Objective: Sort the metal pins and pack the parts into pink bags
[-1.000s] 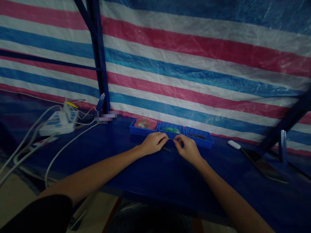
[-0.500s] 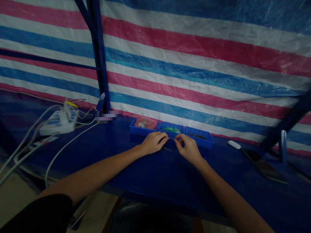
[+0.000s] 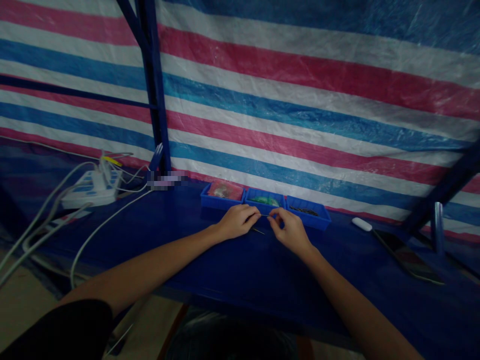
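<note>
Both hands meet over the blue table, just in front of a row of small blue bins. A thin light-coloured rod (image 3: 265, 215) spans the gap between my fingertips, too small to name more closely. My left hand (image 3: 239, 221) pinches its left end, and my right hand (image 3: 288, 226) pinches the right end. On the table below the left fingers lies another thin stick-like piece (image 3: 258, 231), partly hidden by that hand. Behind the hands, the left bin (image 3: 221, 203) holds a pinkish-red bag, the middle bin (image 3: 250, 193) something green, and the right bin (image 3: 323, 218) dark thin pieces.
To the left sits a white power strip (image 3: 90, 192) with plugs and looping white cables (image 3: 88, 240). A dark phone (image 3: 407, 256) and a small white case (image 3: 362, 224) lie on the right. Blue metal posts (image 3: 154, 95) and a striped tarp (image 3: 285, 95) rise behind the table.
Almost nothing differs. Both hands keep their pinch on the thin rod, with only a very slight shift of the left fingers.
</note>
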Demonstrator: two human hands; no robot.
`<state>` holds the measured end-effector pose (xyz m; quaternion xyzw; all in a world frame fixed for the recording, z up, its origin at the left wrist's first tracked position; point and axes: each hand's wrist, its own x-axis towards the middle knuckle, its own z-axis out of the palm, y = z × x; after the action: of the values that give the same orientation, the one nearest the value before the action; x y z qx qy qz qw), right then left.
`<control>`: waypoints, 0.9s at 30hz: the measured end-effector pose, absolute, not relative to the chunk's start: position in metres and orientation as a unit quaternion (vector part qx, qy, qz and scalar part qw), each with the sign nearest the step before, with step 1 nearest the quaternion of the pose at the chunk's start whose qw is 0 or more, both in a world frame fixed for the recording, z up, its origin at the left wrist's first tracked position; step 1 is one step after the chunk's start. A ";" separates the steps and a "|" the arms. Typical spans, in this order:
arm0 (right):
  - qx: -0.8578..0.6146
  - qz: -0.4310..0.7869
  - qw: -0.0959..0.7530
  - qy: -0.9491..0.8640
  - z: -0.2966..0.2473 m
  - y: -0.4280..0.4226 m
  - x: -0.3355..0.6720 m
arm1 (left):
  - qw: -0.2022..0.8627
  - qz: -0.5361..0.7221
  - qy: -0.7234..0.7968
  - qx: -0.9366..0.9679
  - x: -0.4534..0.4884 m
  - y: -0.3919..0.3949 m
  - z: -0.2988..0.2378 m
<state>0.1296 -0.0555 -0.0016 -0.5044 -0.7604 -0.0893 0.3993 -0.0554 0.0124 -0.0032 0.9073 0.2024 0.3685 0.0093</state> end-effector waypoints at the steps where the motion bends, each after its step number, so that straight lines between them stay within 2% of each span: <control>1: -0.503 -0.091 0.399 -0.761 -0.002 -0.055 0.129 | 0.010 0.368 0.201 0.908 -0.055 0.013 -0.004; 27: -0.477 -0.089 0.397 -0.779 -0.001 -0.057 0.130 | 0.001 0.372 0.178 0.911 -0.055 0.010 -0.005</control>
<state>0.1299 -0.0568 -0.0007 -0.4765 -0.7793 -0.0892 0.3971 -0.0546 0.0101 -0.0054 0.9111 0.1781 0.3716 0.0005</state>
